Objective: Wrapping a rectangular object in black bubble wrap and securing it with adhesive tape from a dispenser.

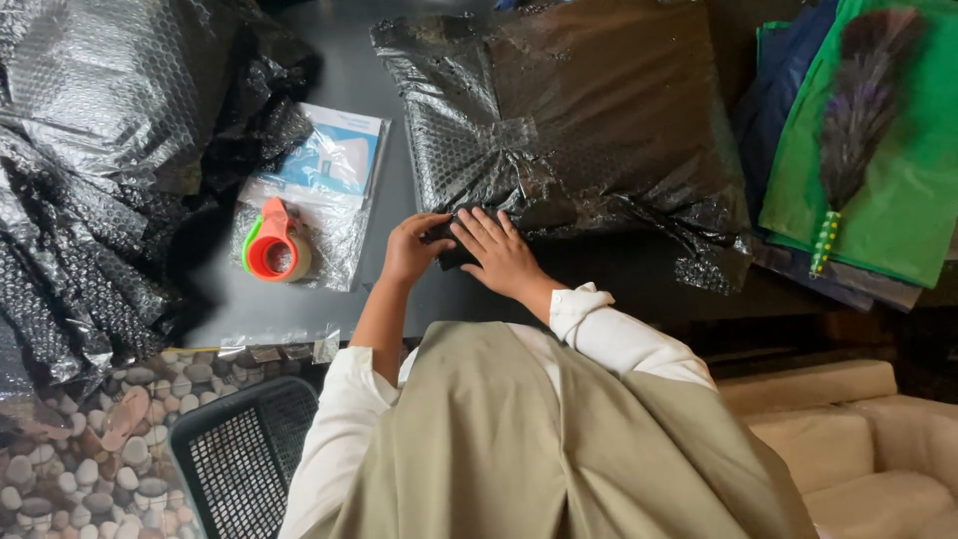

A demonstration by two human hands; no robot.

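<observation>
The right hand [496,250] is laid flat, fingers spread, on the near edge of a large parcel [579,120] wrapped in black bubble wrap, and the wrap is pressed down under the palm. The left hand [411,250] is held close beside it, touching it at the fingertips, with the fingers curled over the same folded flap of wrap; the two hands are thus brought together on the parcel's near left corner, and the flap is pinched between them. The parcel is set on a dark table [339,40], towards the far middle of it, and a strip of clear tape is seen across its top. Both forearms are covered by white sleeves [609,334], over which a pale olive garment [539,449] is worn. To the left of the hands, well apart from them, an orange and green tape dispenser [273,242] is laid on a clear plastic packet [329,160] with a blue and white card inside. A heap of loose black bubble wrap [90,150] is piled at the table's left end. At the right, green fabric [888,150] with a dark feather [863,100] is stacked. A black mesh basket [244,449] is placed below on a pebble-patterned floor [80,439].
</observation>
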